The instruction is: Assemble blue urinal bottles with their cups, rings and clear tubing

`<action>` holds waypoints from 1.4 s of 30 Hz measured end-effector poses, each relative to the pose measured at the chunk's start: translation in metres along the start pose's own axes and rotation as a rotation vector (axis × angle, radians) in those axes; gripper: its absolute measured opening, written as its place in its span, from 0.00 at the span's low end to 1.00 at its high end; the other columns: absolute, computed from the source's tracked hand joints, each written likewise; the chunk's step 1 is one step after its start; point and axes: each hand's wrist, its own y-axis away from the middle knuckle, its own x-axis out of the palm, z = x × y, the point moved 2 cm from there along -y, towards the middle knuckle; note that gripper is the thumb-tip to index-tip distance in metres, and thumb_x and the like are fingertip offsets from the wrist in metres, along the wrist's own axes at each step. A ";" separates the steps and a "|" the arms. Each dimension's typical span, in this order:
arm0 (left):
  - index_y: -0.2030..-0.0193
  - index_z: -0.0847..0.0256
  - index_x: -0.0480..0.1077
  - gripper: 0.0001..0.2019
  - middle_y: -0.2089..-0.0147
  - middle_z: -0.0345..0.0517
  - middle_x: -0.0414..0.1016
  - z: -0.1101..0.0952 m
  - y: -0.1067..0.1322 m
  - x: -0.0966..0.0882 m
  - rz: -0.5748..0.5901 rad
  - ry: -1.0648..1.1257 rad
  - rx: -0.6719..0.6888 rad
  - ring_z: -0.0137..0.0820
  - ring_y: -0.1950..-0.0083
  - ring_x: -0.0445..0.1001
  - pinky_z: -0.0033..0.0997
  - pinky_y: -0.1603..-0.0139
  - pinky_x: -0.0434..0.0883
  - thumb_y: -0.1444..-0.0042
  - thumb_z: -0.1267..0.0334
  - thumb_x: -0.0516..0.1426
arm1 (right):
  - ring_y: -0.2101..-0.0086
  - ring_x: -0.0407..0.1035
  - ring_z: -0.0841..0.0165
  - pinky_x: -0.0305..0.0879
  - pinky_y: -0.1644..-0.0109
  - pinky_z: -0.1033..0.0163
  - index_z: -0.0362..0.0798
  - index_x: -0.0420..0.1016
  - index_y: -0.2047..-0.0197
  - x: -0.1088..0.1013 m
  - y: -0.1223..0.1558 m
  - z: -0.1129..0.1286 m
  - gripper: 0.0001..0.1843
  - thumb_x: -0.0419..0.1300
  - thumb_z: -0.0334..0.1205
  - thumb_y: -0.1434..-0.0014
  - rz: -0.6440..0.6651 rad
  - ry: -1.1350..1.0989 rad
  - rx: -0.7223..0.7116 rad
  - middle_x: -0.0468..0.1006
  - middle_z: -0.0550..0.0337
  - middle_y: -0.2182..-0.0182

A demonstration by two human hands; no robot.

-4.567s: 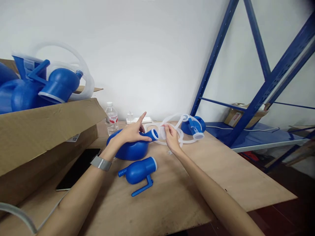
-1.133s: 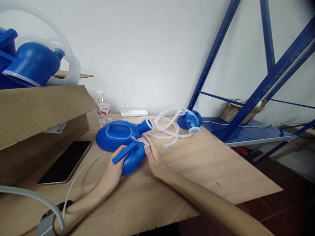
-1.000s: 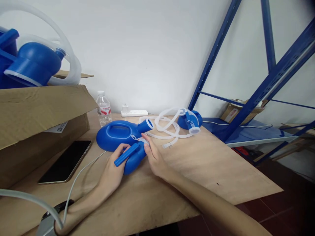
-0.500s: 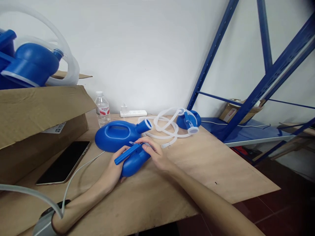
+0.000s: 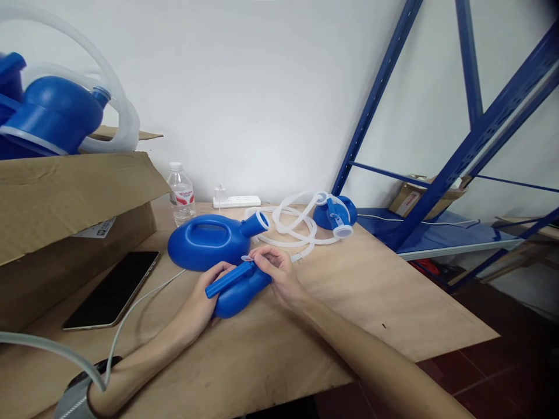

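My left hand (image 5: 209, 297) is wrapped around a blue plastic urinal head (image 5: 240, 298), a rounded piece with a straight bar-shaped handle, tilted over the table. At its right end my right hand (image 5: 279, 270) has fingers closed on the piece, by a small clear loop (image 5: 247, 258) at the handle's end. The fingers hide the mouth of that end. Just behind lies a blue urinal bottle (image 5: 205, 241) on its side, its open white-rimmed neck pointing right. Farther right, a clear hose (image 5: 301, 230) lies coiled beside another blue urinal head (image 5: 345, 210).
A cardboard box (image 5: 78, 192) on the left holds blue urinal parts (image 5: 61, 113) and hose. Nearby are a phone (image 5: 113, 290), a water bottle (image 5: 181, 198) and a power strip (image 5: 238, 201). A blue metal shelf (image 5: 437, 230) stands beyond the table's right edge.
My right hand has shifted slightly right along the urinal head, its fingers drawn closer together near the clear loop. The left hand keeps its grip, and the piece has tipped a little.
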 end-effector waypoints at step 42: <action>0.56 0.59 0.72 0.31 0.72 0.37 0.68 -0.002 -0.002 -0.001 0.004 0.084 -0.012 0.27 0.83 0.66 0.20 0.89 0.51 0.50 0.32 0.60 | 0.57 0.75 0.62 0.73 0.46 0.51 0.58 0.85 0.61 0.003 0.005 0.023 0.03 0.70 0.41 0.40 0.079 0.403 -0.490 0.80 0.57 0.59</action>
